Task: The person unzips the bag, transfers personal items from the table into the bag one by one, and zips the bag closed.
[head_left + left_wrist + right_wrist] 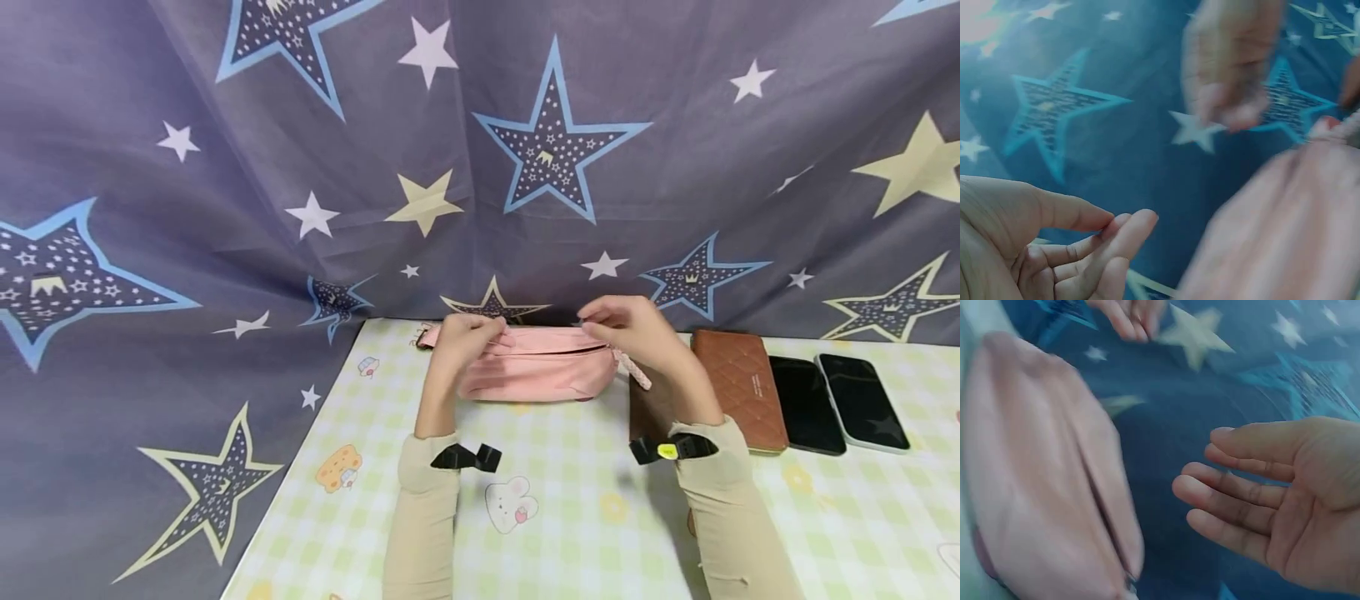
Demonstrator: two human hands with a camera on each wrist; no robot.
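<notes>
A pink zipped pouch [536, 379] lies at the back of the table, with a braided strap [633, 369] at its right end. A dark line runs along the right part of its zip; I cannot tell how far the zip is undone. My left hand [465, 340] is over the pouch's left part. In the left wrist view, the fingers of that hand [1060, 250] are loosely bent with nothing between them. Above the pouch's right end is my right hand [633, 333]. The right wrist view shows this hand [1279, 500] apart from the pouch [1029, 469], fingers relaxed and holding nothing.
Right of the pouch lies a brown quilted wallet [738, 392], with another brown item [648, 408] partly hidden by my right wrist. Two dark-screened phones [808, 404] lie side by side beyond it. A star-patterned curtain [510, 250] hangs behind the checked tablecloth [570, 533].
</notes>
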